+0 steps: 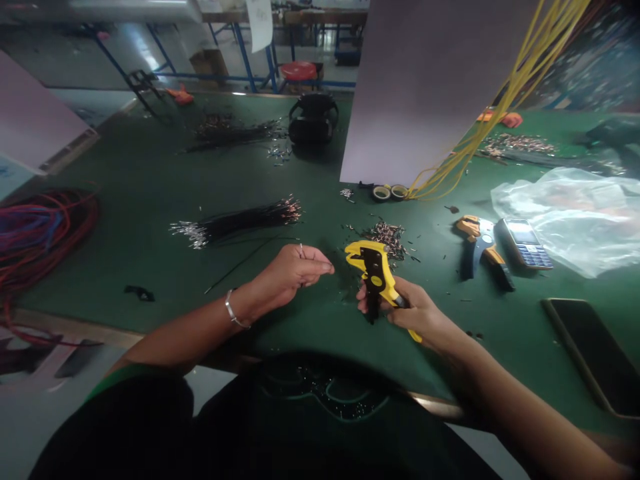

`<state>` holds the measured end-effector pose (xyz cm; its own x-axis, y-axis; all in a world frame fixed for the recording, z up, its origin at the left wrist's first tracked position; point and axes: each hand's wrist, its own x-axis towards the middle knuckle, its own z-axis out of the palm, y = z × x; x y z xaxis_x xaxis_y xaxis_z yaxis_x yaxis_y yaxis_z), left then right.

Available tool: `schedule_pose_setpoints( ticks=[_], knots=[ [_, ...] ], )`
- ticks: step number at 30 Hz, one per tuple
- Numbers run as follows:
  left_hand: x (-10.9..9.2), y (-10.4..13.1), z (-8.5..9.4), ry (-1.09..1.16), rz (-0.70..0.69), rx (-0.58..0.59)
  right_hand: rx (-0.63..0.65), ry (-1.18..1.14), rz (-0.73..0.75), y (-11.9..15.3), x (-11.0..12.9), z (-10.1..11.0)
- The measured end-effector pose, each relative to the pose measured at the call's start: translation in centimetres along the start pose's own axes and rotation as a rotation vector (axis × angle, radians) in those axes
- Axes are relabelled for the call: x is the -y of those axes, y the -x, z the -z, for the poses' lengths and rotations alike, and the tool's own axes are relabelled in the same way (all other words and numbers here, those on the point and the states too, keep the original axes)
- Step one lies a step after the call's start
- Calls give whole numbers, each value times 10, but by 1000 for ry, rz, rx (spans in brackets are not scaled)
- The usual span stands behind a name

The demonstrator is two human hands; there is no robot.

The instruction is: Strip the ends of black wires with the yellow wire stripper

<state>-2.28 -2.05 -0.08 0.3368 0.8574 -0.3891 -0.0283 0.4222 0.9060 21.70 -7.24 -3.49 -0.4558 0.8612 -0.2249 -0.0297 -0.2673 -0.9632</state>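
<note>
My right hand (417,307) is wrapped round the handles of a yellow and black wire stripper (377,270), its jaws pointing up and to the left. To the left of the jaws, a short gap away, my left hand (303,270) is closed in a pinch. Whatever sits between those fingertips is too small or hidden to make out. A single black wire (240,265) lies just behind the left wrist. Beyond it is a bundle of black wires (240,222) with silvery ends at left and coppery ends at right. Small stripped scraps (387,237) are heaped behind the stripper.
At right lie a second wire stripper (483,247), a keypad phone (526,243), a smartphone (593,353) and a clear plastic bag (570,220). Yellow wires (465,160) hang beside a pale panel (420,87) with tape rolls (381,193) at its foot. Red wire coils (45,233) sit far left.
</note>
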Motion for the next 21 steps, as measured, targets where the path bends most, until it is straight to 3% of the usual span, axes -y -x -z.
schedule_pose_setpoints(
  ticks=[10,21],
  knots=[
    [0,-9,16,68,25,265,100,-62,28,0,-10,10],
    [0,-11,18,45,50,321,156,23,116,3,-7,8]
  ],
)
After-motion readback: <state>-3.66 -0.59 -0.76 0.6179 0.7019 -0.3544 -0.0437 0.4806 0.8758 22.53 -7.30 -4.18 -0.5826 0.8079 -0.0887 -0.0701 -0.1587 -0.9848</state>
